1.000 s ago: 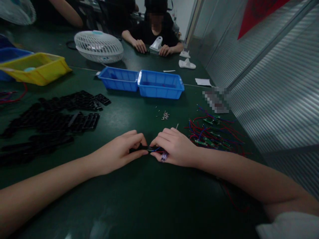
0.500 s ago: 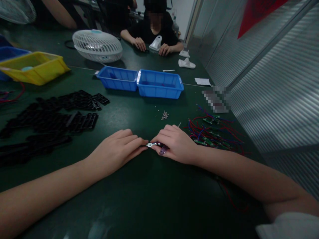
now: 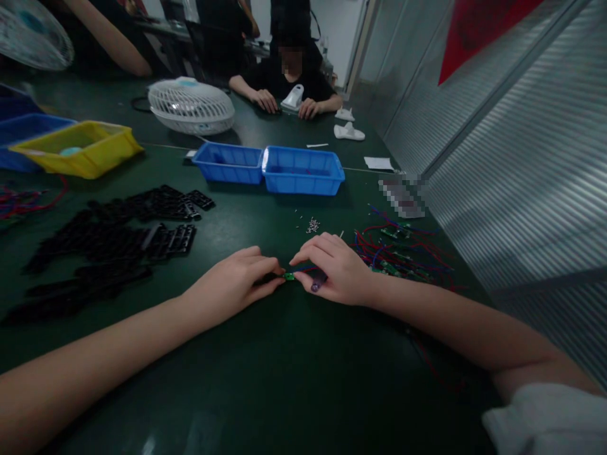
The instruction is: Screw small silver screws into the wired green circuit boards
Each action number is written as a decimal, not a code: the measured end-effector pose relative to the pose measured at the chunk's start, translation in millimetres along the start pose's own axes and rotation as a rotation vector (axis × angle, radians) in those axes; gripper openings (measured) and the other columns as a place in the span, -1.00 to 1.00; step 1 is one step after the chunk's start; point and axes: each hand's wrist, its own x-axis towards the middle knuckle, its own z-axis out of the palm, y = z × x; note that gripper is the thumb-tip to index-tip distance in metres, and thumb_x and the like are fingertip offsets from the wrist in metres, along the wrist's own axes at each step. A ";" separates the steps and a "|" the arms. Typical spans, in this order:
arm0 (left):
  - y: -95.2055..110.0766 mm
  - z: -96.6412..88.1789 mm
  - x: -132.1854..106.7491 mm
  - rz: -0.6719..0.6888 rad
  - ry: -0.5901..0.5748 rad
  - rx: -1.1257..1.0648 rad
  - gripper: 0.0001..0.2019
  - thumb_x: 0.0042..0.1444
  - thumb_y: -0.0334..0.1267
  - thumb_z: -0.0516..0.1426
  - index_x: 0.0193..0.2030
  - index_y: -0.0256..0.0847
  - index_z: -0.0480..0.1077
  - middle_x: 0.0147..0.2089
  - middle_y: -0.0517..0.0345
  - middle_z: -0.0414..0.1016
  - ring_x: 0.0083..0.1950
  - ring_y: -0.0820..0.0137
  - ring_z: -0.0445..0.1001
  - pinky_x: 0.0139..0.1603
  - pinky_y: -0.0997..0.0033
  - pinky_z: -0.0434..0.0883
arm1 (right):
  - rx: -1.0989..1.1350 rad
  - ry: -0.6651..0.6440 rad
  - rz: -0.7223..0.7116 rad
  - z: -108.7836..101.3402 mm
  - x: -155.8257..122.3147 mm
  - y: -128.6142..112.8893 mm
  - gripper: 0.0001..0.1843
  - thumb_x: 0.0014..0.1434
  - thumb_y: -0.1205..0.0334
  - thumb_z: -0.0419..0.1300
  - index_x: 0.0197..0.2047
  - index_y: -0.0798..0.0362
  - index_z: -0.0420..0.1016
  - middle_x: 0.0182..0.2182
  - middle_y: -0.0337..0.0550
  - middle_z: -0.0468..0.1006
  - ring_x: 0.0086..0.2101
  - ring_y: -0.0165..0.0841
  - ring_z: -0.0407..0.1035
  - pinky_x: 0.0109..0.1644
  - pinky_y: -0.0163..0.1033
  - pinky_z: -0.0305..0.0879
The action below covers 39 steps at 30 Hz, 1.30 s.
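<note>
My left hand [image 3: 244, 276] is closed in a pinch on a small green circuit board [image 3: 289, 277], low over the table. Facing it, my right hand [image 3: 339, 268] keeps a screwdriver with a purple see-through handle [image 3: 318, 282] tucked in its palm. A thin shaft tip shows beyond the knuckles. The right thumb lies close to the board's edge, with the index finger raised apart from it. Red and blue wire runs from the board toward the right palm. Small screws [image 3: 312, 225] lie in a loose pile just beyond the hands.
Wired circuit boards [image 3: 398, 259] lie right of my hands, black plastic parts [image 3: 109, 234] left. Two blue bins [image 3: 303, 183] stand ahead; a yellow bin [image 3: 95, 158] is farther left. A white fan [image 3: 192, 107] and a co-worker [image 3: 296, 82] holding a white part are across the table.
The small board has turned from a silvery face to a green one. My right thumb and index finger have spread apart from it. The view has shifted slightly.
</note>
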 end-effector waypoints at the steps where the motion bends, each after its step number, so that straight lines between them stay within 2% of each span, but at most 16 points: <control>1: 0.2 -2.0 0.8 -0.033 -0.024 -0.037 -0.81 0.30 -0.13 0.07 -0.13 -0.15 0.43 -0.31 0.16 0.41 -0.24 0.34 0.38 -0.26 0.40 0.29 | 0.008 0.035 -0.012 -4.0 2.1 0.1 -0.78 0.29 0.17 0.08 -0.10 0.11 0.44 -0.20 -0.08 0.50 -0.17 -0.28 0.30 -0.07 -0.16 0.21; 3: 1.0 -6.1 2.6 -0.086 -0.065 -0.082 -0.80 0.29 -0.09 0.07 -0.13 -0.12 0.44 -0.31 0.16 0.41 -0.24 0.34 0.40 -0.27 0.41 0.30 | 0.026 0.085 -0.014 -14.8 8.5 0.0 -0.83 0.28 0.22 0.09 -0.15 0.10 0.43 -0.22 -0.10 0.50 -0.18 -0.30 0.31 -0.06 -0.16 0.21; 6: 4.1 -11.3 6.6 -0.105 -0.092 -0.074 -0.82 0.28 -0.10 0.08 -0.15 -0.10 0.44 -0.29 0.16 0.41 -0.24 0.35 0.41 -0.28 0.41 0.31 | -0.019 0.072 0.031 -35.3 20.4 -4.2 -0.86 0.27 0.25 0.08 -0.18 0.10 0.43 -0.21 -0.10 0.50 -0.17 -0.29 0.30 -0.05 -0.15 0.21; 8: 7.7 -13.3 10.2 -0.086 -0.095 -0.049 -0.84 0.27 -0.14 0.09 -0.16 -0.10 0.45 -0.27 0.15 0.42 -0.23 0.34 0.42 -0.26 0.40 0.32 | -0.126 -0.005 0.090 -47.7 24.7 -12.8 -0.83 0.26 0.25 0.08 -0.16 0.11 0.44 -0.19 -0.07 0.49 -0.15 -0.25 0.28 -0.03 -0.11 0.21; 11: 13.8 -13.5 17.1 -0.037 -0.094 -0.029 -0.85 0.27 -0.16 0.08 -0.18 -0.13 0.44 -0.26 0.13 0.44 -0.21 0.32 0.44 -0.25 0.39 0.33 | -0.292 -0.197 0.191 -55.5 17.1 -34.8 -0.73 0.26 0.21 0.07 -0.04 0.13 0.45 -0.10 0.00 0.48 -0.10 -0.17 0.26 0.00 -0.04 0.22; 13: 16.7 -12.1 22.7 0.002 -0.090 -0.037 -0.85 0.27 -0.17 0.08 -0.19 -0.14 0.43 -0.27 0.12 0.44 -0.22 0.32 0.44 -0.26 0.38 0.32 | -0.334 -0.296 0.238 -50.2 2.2 -52.0 -0.60 0.26 0.17 0.07 0.11 0.15 0.40 0.00 0.03 0.47 -0.06 -0.14 0.25 0.02 -0.01 0.24; 15: 17.9 -10.7 29.4 0.026 -0.101 -0.056 -0.85 0.27 -0.16 0.08 -0.20 -0.14 0.42 -0.29 0.14 0.43 -0.26 0.33 0.44 -0.30 0.40 0.31 | -0.359 -0.339 0.284 -38.0 -16.4 -66.7 -0.46 0.23 0.14 0.10 0.24 0.18 0.29 0.14 0.03 0.41 -0.01 -0.11 0.23 0.04 0.01 0.27; 17: 17.4 -11.7 37.8 0.041 -0.140 -0.088 -0.85 0.26 -0.14 0.08 -0.20 -0.13 0.41 -0.32 0.16 0.41 -0.33 0.37 0.42 -0.36 0.43 0.28 | -0.376 -0.332 0.333 -23.5 -33.5 -75.6 -0.37 0.22 0.15 0.09 0.31 0.22 0.20 0.23 0.03 0.35 -0.01 -0.11 0.22 0.03 0.02 0.30; 19: 14.8 -16.5 48.3 0.072 -0.218 -0.127 -0.83 0.24 -0.11 0.08 -0.19 -0.13 0.40 -0.35 0.19 0.40 -0.38 0.40 0.40 -0.42 0.46 0.24 | -0.372 -0.314 0.375 -11.5 -45.5 -78.4 -0.36 0.25 0.15 0.04 0.35 0.18 0.16 0.29 -0.03 0.29 0.01 -0.11 0.21 0.05 0.02 0.30; 21: 9.6 -24.3 61.7 0.105 -0.327 -0.130 -0.80 0.23 -0.06 0.09 -0.19 -0.11 0.41 -0.39 0.23 0.40 -0.40 0.42 0.39 -0.45 0.48 0.20 | -0.349 -0.290 0.413 -4.3 -51.4 -77.3 -0.35 0.26 0.15 0.01 0.38 0.15 0.11 0.32 -0.07 0.24 0.00 -0.12 0.21 0.05 0.02 0.30; 23: 0.4 -32.3 77.6 0.069 -0.386 -0.066 -0.74 0.18 0.02 0.11 -0.21 -0.12 0.42 -0.39 0.23 0.41 -0.40 0.41 0.38 -0.45 0.47 0.20 | -0.312 -0.272 0.439 -1.6 -52.9 -75.1 -0.34 0.26 0.15 0.00 0.39 0.11 0.09 0.35 -0.10 0.19 0.00 -0.13 0.21 0.06 0.01 0.31; 27: -27.4 -37.7 109.7 -0.040 -0.315 0.029 -0.69 0.15 -0.08 0.11 -0.06 -0.24 0.33 -0.26 0.07 0.47 -0.31 0.33 0.42 -0.37 0.43 0.26 | -0.247 -0.267 0.460 -2.9 -51.8 -72.3 -0.33 0.22 0.15 0.01 0.39 0.09 0.11 0.37 -0.13 0.15 0.01 -0.12 0.21 0.06 0.03 0.31; 31: -48.1 -30.1 126.6 -0.074 -0.323 0.070 -0.72 0.09 -0.14 0.12 -0.13 -0.26 0.33 -0.22 0.02 0.49 -0.31 0.32 0.44 -0.37 0.43 0.29 | -0.192 -0.246 0.467 -4.3 -52.6 -69.8 -0.32 0.21 0.16 0.02 0.38 0.08 0.11 0.37 -0.14 0.15 0.02 -0.14 0.20 0.07 0.04 0.31; 39: -47.7 -13.9 129.3 0.004 -0.244 0.081 -0.85 0.17 -0.23 0.04 -0.19 -0.23 0.33 -0.20 0.01 0.49 -0.26 0.31 0.44 -0.26 0.38 0.32 | -0.125 -0.242 0.467 -1.7 -55.5 -64.2 -0.34 0.25 0.13 -0.01 0.40 0.05 0.08 0.37 -0.15 0.15 0.04 -0.14 0.19 0.12 0.03 0.29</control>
